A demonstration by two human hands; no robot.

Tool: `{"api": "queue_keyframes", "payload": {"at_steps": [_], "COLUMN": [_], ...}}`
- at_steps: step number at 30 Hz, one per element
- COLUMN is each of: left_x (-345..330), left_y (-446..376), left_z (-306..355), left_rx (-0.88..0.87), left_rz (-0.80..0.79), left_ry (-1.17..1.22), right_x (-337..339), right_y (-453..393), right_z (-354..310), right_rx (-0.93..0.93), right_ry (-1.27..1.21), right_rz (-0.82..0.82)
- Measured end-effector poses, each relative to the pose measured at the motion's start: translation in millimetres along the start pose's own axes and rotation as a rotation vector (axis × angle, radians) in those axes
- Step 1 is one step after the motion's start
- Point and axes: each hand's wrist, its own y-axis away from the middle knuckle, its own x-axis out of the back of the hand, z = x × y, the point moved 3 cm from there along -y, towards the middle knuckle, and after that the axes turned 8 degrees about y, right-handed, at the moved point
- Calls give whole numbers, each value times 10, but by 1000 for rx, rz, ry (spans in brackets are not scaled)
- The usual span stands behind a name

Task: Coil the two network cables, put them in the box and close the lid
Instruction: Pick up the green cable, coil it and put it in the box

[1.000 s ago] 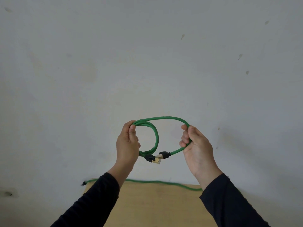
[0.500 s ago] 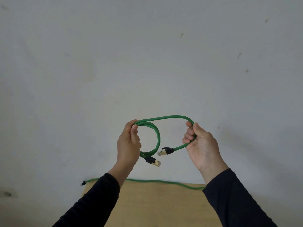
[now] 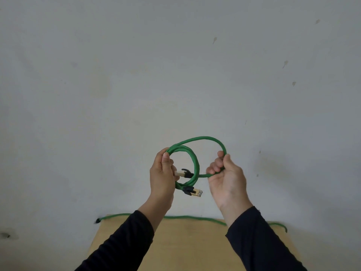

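I hold a green network cable [image 3: 196, 165] in the air in front of a pale wall, looped into coils. My left hand [image 3: 162, 175] grips the coil at its left side. My right hand [image 3: 226, 175] is closed on the outer loop at the right. One gold-tipped plug [image 3: 193, 192] hangs below the coil; the other plug [image 3: 182, 174] points left toward my left hand. A second green cable [image 3: 187, 217] lies stretched along the far edge of the wooden table [image 3: 187, 247]. No box is in view.
A plain grey-white wall fills most of the view. My black sleeves cover much of the table below. The second cable's right end [image 3: 281, 225] curls off the table's far right corner.
My right hand has brought the free plug end leftward through the coil toward my left hand, making the outer loop tighter. Both hands have shifted slightly.
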Motion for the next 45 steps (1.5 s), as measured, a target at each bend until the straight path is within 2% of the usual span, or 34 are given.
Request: {"api": "queue_keyframes", "payload": {"at_steps": [2,4,7,9,10,15,18,23,29,34,38,40,45], "left_x": [-13,7,85,131,138,154,168,192,239,224,241,235,248], "left_y": [-1,-41,-136,-170,-175,-167,-182,-162,-152,-157,-166,-162,-142], "left_z": [-7,8,30,21,16,21,22,57,111,159,192,192,221], "left_rx": [23,33,21,58,82,148,171,84,-43,-71,-62,-67,-71], "left_rz": [60,124,188,190,164,63,36,20,59,73,69,43,-34], "left_ry": [48,73,61,60,77,150,188,73,-37,-8,14,-3,-112], "right_x": [-36,-67,-122,-166,-186,-230,-257,-297,-233,-319,-376,-388,-346], "right_y": [56,130,224,227,215,186,212,252,170,274,346,344,301], "right_z": [133,208,180,131,107,123,142,118,131,110,85,113,146], "right_rx": [-75,-124,-42,66,88,-51,42,269,266,601,734,693,390], "right_ry": [-14,46,475,748,793,582,618,755,940,1277,1299,1300,1190], "right_rz": [-18,-107,-297,-325,-317,-382,-369,-309,-245,-142,-166,-201,-248]}}
